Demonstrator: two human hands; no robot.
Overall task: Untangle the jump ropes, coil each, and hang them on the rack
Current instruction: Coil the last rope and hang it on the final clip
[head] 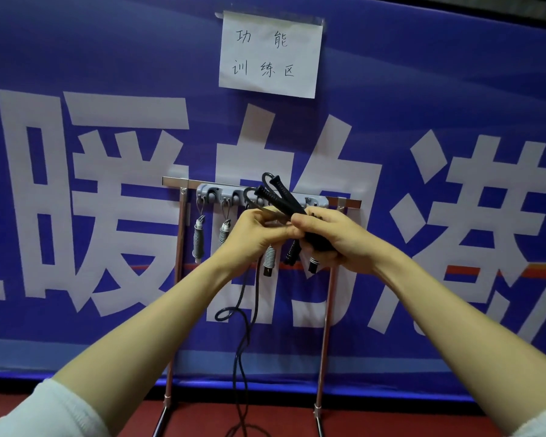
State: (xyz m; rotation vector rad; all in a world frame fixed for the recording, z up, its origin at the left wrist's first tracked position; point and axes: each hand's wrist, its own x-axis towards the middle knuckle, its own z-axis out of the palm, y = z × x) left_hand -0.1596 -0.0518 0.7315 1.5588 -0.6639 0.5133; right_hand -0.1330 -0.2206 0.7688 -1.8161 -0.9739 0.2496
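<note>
A person's two bare forearms reached up toward a rack (178,279) standing against a blue banner (108,184). The right hand (331,238) was curled tight around the lower ends of two black handles (275,192), whose tops stuck up in front of the rack's grey hook strip (215,192). The left hand (256,230) met it, fingers pinched on the same handles. Their dark cord (243,342) hung loose below the hands, looped once in mid-air, and trailed to the red floor (76,414); it looked uncoiled.

Likely risks: hanging it like this would leave the cord on the floor, underfoot. Its loop could snag on a rack post or pull into a knot if tugged. The handles might also slip while the grip shifts.

Two striped handles (198,238) hung from hooks at the left, and more handle ends dangled just under the hands, crowding the middle hooks. Which hook was free was hidden by the hands. A paper sign (270,53) was taped above.
</note>
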